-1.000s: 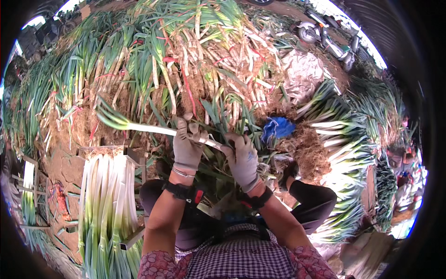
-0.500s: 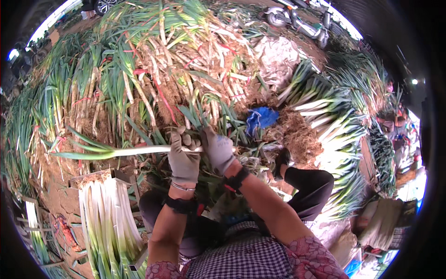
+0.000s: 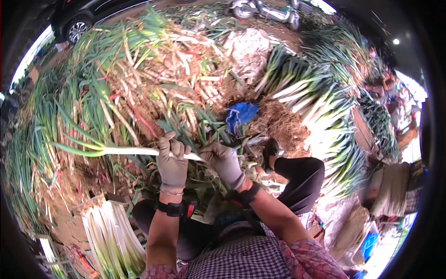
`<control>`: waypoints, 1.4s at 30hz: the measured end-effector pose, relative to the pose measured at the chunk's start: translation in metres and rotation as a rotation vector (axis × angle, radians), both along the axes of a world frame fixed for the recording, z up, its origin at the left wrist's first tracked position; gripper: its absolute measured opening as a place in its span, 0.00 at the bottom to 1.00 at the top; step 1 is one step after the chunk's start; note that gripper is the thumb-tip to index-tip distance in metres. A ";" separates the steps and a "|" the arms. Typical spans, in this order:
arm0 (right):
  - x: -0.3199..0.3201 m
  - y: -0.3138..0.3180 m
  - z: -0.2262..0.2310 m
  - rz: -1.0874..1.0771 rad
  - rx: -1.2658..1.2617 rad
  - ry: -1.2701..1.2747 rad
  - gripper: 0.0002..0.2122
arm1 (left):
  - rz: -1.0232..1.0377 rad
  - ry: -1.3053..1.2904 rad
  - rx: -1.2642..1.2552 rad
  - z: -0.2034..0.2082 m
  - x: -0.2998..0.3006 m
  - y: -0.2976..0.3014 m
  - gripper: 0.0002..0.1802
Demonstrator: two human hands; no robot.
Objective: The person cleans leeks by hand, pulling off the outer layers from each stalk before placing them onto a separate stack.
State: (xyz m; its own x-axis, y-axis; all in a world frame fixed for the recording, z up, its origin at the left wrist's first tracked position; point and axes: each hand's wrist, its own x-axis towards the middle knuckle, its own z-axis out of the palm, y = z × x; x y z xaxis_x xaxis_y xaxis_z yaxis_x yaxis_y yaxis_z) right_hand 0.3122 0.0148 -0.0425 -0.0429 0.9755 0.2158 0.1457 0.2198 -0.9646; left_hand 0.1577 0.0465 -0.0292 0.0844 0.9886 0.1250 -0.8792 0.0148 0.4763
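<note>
My left hand [image 3: 173, 160], in a light grey glove, is closed round the white shaft of a long green onion [image 3: 130, 151]. The onion lies almost level, its green leaves fanning out to the left. At its right end, my right hand [image 3: 223, 162], gloved alike, has its fingers bent and pressed together against the shaft tip. That tip partly disappears under the right fingers, so whether they pinch a loose skin there cannot be seen. Below the hands are loose leaves and trimmings [image 3: 197, 193] between my knees.
A large heap of untrimmed green onions [image 3: 134, 79] rises ahead. Cleaned ones [image 3: 325, 125] lie in a row at right, beside root scraps [image 3: 285, 128] and a blue plastic bag [image 3: 240, 115]. A stacked bundle [image 3: 111, 232] sits at lower left. A scooter [image 3: 267, 11] and car [image 3: 76, 28] stand behind.
The view has shifted, so the heap and blue bag sit further left and the car shows more. My right hand has moved down slightly at the onion's right end; the left keeps its hold.
</note>
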 end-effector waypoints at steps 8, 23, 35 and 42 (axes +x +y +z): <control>0.125 -0.048 0.015 -0.030 -0.376 0.292 0.13 | 0.009 -0.024 -0.049 0.016 0.016 0.022 0.14; 0.150 -0.027 -0.025 -0.483 -0.072 -0.389 0.04 | 0.074 0.058 -0.224 0.020 0.070 0.012 0.18; 0.170 -0.027 0.003 -0.057 -0.099 0.146 0.15 | 0.082 0.065 -0.422 -0.036 0.055 0.031 0.12; 0.112 -0.044 -0.001 0.058 0.088 -0.850 0.08 | -0.044 0.045 -0.408 -0.089 0.050 0.040 0.15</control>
